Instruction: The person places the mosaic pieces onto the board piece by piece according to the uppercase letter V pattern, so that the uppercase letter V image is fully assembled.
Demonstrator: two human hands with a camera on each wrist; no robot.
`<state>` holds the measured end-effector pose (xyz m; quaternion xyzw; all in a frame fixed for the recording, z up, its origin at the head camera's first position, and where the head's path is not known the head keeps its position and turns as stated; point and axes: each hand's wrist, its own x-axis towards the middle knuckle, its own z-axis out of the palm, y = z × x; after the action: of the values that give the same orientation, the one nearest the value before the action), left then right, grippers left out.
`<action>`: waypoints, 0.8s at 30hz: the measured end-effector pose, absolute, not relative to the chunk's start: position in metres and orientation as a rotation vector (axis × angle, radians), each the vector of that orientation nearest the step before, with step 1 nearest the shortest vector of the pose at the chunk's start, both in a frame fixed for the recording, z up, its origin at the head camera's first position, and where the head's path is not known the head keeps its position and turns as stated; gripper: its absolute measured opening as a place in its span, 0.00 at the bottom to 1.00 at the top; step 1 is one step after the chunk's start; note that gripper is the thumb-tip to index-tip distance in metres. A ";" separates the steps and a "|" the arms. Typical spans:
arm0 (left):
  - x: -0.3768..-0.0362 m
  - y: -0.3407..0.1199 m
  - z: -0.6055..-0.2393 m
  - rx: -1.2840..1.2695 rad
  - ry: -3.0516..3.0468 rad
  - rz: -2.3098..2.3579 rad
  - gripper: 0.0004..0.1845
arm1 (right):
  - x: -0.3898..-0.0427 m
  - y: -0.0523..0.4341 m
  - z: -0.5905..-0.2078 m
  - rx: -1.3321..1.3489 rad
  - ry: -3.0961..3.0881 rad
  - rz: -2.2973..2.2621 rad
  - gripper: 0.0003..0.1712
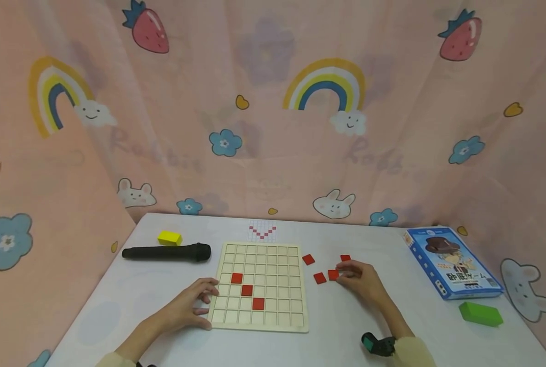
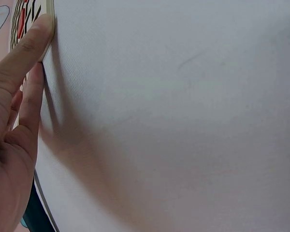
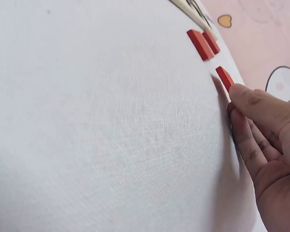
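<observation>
A cream grid board (image 1: 283,329) lies on the white table, with three red square tiles (image 1: 247,290) set in its cells along a diagonal. My left hand (image 1: 187,306) rests at the board's left edge, fingertips and thumb touching its rim near the front corner. To the right of the board lie several loose red tiles (image 1: 319,278). Among them, my right hand (image 1: 364,283) pinches one red tile (image 3: 224,77) between thumb and forefinger, low over the table. In the right wrist view, two other red tiles (image 3: 200,45) lie just beyond it.
A small pattern card (image 1: 262,232) lies behind the board. To the left are a black microphone (image 1: 167,253) and a yellow block (image 1: 169,238). At the right are a blue box (image 1: 453,262) and a green block (image 1: 481,313). A patterned pink curtain (image 1: 273,168) hangs behind the table.
</observation>
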<state>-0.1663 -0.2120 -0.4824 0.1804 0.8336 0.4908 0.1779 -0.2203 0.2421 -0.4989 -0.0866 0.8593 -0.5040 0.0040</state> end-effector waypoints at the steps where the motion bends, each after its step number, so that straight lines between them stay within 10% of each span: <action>1: -0.166 -0.212 -0.482 0.516 2.363 1.383 0.34 | -0.220 0.242 -0.498 -0.271 2.683 -1.600 0.18; 24: -0.173 -0.215 -0.488 0.527 2.399 1.268 0.32 | -0.209 0.183 -0.487 0.051 2.569 -1.805 0.19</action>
<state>-0.1729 -0.2147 -0.4884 0.1874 0.8525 0.4506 0.1874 -0.2087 0.1826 -0.4867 0.0164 0.8181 -0.5748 0.0011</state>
